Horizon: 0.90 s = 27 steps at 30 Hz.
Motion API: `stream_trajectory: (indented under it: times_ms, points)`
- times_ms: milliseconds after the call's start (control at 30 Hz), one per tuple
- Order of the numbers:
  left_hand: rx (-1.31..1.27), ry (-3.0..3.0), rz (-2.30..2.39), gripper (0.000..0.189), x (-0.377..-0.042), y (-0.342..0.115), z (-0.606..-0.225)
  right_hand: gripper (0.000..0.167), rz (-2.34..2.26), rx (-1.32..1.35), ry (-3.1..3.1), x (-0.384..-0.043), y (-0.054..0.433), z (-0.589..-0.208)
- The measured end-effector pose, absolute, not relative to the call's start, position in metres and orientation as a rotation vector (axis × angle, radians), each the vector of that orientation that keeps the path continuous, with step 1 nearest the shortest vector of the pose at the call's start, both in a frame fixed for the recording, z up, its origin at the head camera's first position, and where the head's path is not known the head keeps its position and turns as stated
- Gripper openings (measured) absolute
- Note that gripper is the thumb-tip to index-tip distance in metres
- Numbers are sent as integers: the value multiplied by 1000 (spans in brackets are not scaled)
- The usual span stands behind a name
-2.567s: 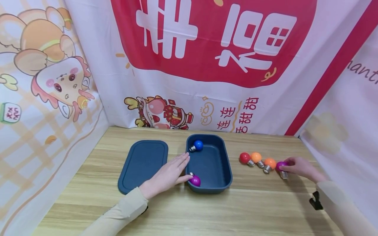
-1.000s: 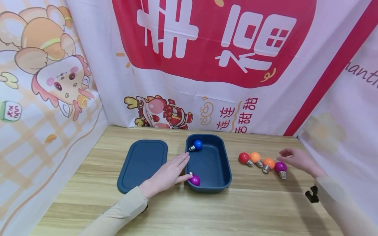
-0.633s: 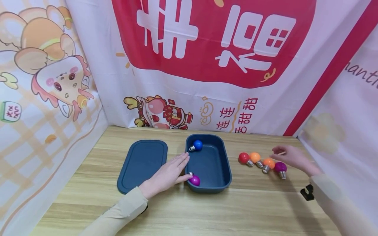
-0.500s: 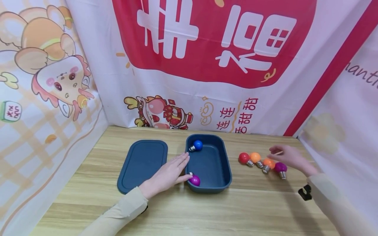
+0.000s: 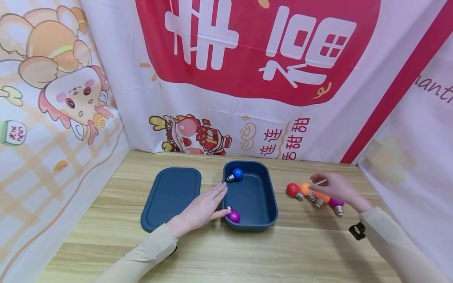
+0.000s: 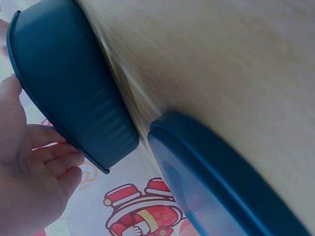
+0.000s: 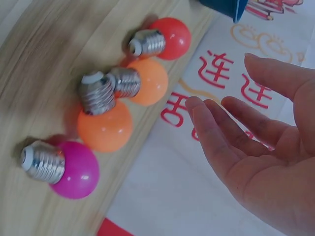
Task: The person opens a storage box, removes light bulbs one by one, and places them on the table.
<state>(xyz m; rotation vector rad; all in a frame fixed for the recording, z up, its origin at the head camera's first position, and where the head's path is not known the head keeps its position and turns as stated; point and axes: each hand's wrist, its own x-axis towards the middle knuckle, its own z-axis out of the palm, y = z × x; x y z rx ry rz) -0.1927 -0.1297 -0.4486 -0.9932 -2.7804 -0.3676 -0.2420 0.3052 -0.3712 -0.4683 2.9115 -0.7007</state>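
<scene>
My left hand (image 5: 199, 210) rests with straight fingers on the left rim of a dark blue box (image 5: 275, 214), thumb by the near corner. Inside the box lie a blue light bulb (image 5: 237, 174) and a purple light bulb (image 5: 233, 216). My right hand (image 5: 336, 186) hovers over a row of bulbs on the table, fingers loosely bent and holding nothing. The row has a red bulb (image 7: 172, 38), two orange ones, of which the nearer orange bulb (image 7: 106, 128) touches the other's base, and a purple bulb (image 7: 76, 171). From the head, my right hand partly covers the orange and purple bulbs.
A flat dark blue lid (image 5: 171, 196) lies on the wooden table (image 5: 230, 255) left of the box. Printed cloths hang behind and on both sides, with the back cloth (image 5: 198, 94) meeting the table's far edge.
My right hand let go of the purple bulb at the row's right end, lifted, and moved left over the orange bulbs. My left hand stayed on the box rim.
</scene>
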Motion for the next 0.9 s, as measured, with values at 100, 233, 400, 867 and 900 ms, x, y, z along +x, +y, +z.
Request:
stream_trajectory:
  times_ms: [100,233,400,867,900]
  points:
    - [-996,-2773,-360,77,-192,-129,-449,51,-725,-483,2895,-240,300,-371]
    - [-996,-2779,-366,77,-192,-129,-449,49,-757,-512,2878,-238,293,-371]
    - [-995,-2777,-360,77,-192,-129,-448,42,-778,-568,2855,-236,281,-369]
    - [-994,-2786,-379,77,-192,-130,-447,36,-831,-722,2800,-222,248,-364]
    - [-998,-2781,-384,76,-192,-130,-447,35,-837,-733,2796,-221,246,-364]
